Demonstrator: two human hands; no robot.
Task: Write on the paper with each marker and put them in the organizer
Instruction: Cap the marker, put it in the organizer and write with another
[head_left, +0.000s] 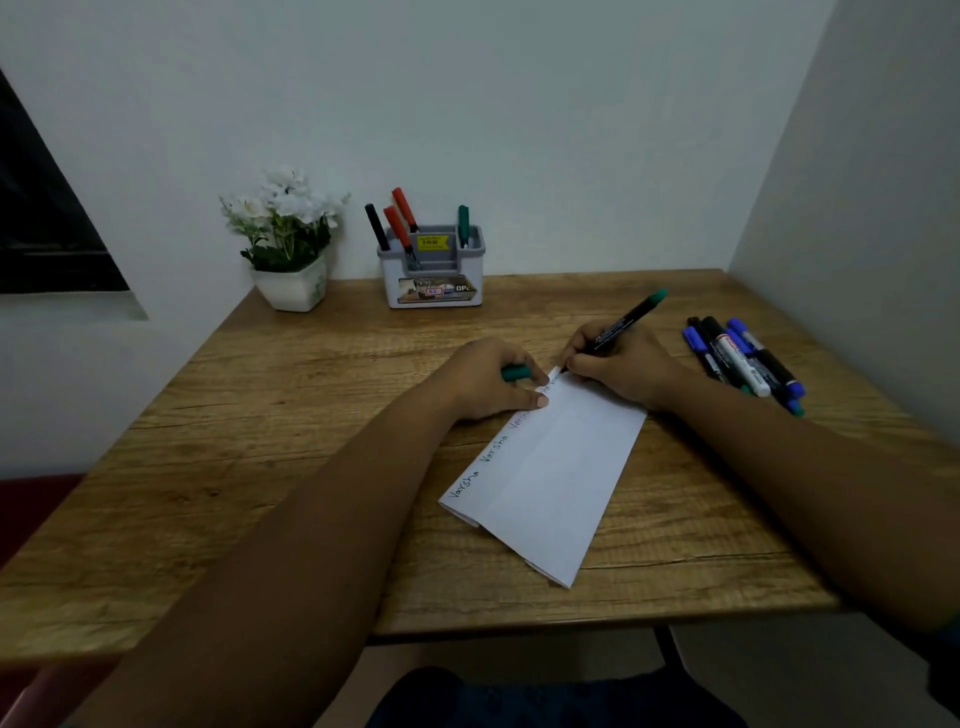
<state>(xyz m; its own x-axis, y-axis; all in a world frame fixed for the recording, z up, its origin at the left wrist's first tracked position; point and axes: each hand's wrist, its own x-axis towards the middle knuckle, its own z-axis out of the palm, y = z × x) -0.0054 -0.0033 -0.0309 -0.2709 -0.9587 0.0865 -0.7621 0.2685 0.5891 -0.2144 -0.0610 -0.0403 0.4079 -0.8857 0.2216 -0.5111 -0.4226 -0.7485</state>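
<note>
A folded white paper (556, 467) lies slanted on the wooden table (291, 415), with several handwritten words along its left edge. My right hand (618, 369) grips a black marker with a green end (626, 325), its tip touching the paper's far corner. My left hand (488, 379) presses the paper's edge down and holds the green cap (515, 372). At the back stands a grey and white organizer (432, 275) holding a black marker (376, 226), two red markers (400, 218) and a green marker (463, 224).
A pile of several black and blue markers (743, 361) lies at the table's right side. A white pot of white flowers (285, 239) stands left of the organizer. Walls close off the back and the right. A dark window frame (47, 228) is at the left.
</note>
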